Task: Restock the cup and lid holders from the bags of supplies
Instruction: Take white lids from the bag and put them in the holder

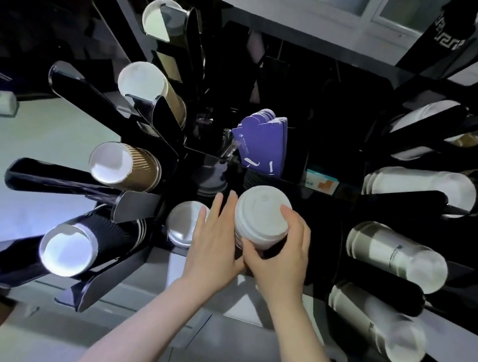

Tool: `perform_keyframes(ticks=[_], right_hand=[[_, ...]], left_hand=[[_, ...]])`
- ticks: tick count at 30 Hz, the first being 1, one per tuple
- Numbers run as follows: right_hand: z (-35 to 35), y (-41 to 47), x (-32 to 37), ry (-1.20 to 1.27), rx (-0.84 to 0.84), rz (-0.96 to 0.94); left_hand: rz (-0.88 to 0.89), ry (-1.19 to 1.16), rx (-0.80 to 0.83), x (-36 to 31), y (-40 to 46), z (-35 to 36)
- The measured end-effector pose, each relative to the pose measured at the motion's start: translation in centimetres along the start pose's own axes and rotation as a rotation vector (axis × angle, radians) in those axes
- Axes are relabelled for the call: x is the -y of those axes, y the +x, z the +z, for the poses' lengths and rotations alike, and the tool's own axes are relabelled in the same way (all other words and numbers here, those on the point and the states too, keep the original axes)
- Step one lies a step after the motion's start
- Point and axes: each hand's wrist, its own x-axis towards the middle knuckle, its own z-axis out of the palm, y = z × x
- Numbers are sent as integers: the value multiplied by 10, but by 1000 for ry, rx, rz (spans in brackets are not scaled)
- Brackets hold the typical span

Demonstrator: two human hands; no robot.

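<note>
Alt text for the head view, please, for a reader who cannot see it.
Both hands hold a stack of white lids over the middle of a black cup organizer: the right hand grips it, the left hand lies straight-fingered against its side. Stacks of brown, black and white cups lie in slots to either side, with purple sleeves behind.

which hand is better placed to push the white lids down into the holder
Right, probably. The right hand already grips the stack of white lids, while the left hand only rests straight fingers against its side.

No legible text or labels anywhere.
</note>
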Motion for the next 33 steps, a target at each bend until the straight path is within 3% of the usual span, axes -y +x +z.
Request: perform_keyframes(ticks=[11,15,18,22,26,33], right_hand=[[-2,0,-8,-243,236,44],[-6,7,6,-217,180,-85],[-4,11,9,-272,300,-175],[2,10,9,-407,434,-104],[0,10,19,-324,412,-30],[-23,-15,47,-17,202,107]], left_hand=[[-82,-150,173,12,1,-11],[-80,-178,160,20,-1,-18],[-40,-159,138,18,-1,-25],[23,-119,149,13,-6,-36],[88,-68,187,8,-14,-45],[262,81,234,0,-23,-62]])
